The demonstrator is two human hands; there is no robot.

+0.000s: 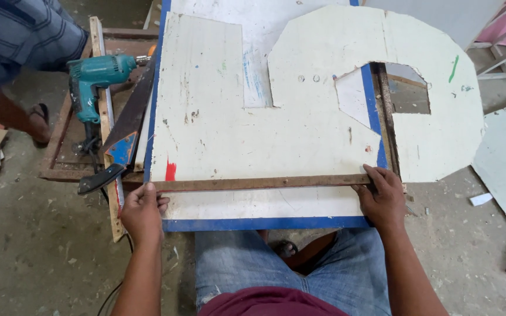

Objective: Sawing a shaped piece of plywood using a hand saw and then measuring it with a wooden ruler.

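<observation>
Your left hand (142, 212) pinches one end of the rusty metal strip (262, 183); your right hand (383, 199) presses the other end flat on the white cut-out board (218, 129), near its front edge. Risk: uneven pressure lets the strip pivot or slide.

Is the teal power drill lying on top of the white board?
No, the teal power drill lies off the white board, on the rusty frame to its left.
</observation>
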